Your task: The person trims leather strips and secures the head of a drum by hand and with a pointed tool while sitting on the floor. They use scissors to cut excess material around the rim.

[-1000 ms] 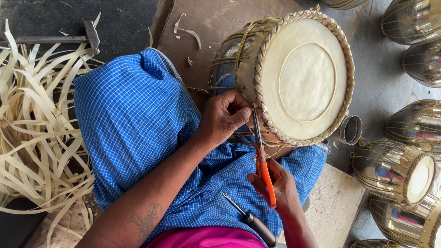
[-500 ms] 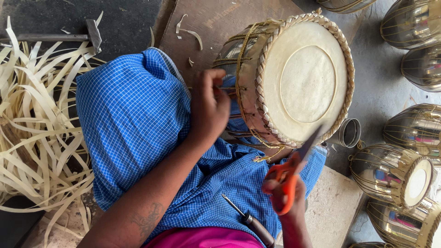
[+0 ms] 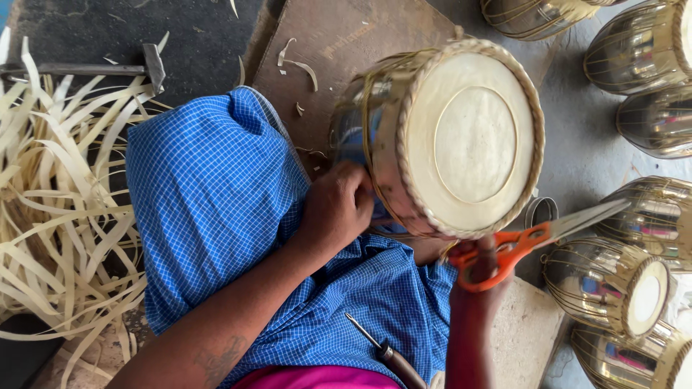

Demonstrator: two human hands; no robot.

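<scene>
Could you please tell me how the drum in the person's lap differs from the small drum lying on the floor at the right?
The drum in the lap looks larger in the picture than the small floor drum. The left hand touches the lap drum's side, while the floor drum lies untouched near the right hand with the orange-handled scissors. A thick braided rim rings the lap drum's head; the floor drum's rim looks thinner. Both have shiny metal bodies, pale heads and thin lacing.

The left hand [image 3: 337,209] presses against the drum's [image 3: 447,137] metal side on the blue-clad lap, while the right hand [image 3: 479,266] holds orange-handled scissors [image 3: 537,234] just below its rim.
</scene>
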